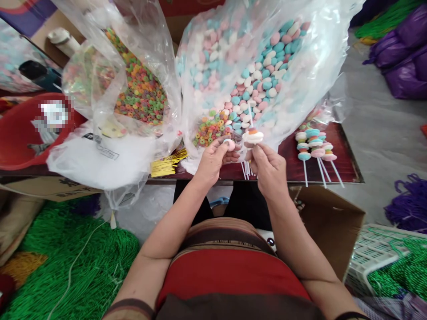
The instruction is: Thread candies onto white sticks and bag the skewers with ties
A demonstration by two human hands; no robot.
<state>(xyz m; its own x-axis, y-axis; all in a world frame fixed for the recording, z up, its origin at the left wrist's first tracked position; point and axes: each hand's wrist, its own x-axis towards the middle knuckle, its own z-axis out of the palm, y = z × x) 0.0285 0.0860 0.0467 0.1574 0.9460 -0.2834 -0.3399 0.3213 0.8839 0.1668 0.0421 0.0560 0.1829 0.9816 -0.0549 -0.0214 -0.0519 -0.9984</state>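
Observation:
My left hand (213,161) pinches a round pink-and-white candy (229,144) between thumb and fingers. Close beside it, my right hand (271,168) grips a candy skewer; white candy pieces (253,137) and an orange ring are threaded on its thin white stick (250,113), which points away from me. Just beyond both hands, a large clear bag (320,66) lies open with pink, blue and white candies (256,84) inside. A small heap of sugared ring candies (210,129) lies at its near edge. Several white sticks (246,170) show below my hands.
Filled candy skewers (313,144) lie on the dark red table (347,155) at right. Yellow twist ties (169,162), a bag of ring candies (140,95) and a red basin (20,138) are leftward. A cardboard box (330,226) and white crate (376,249) stand below right.

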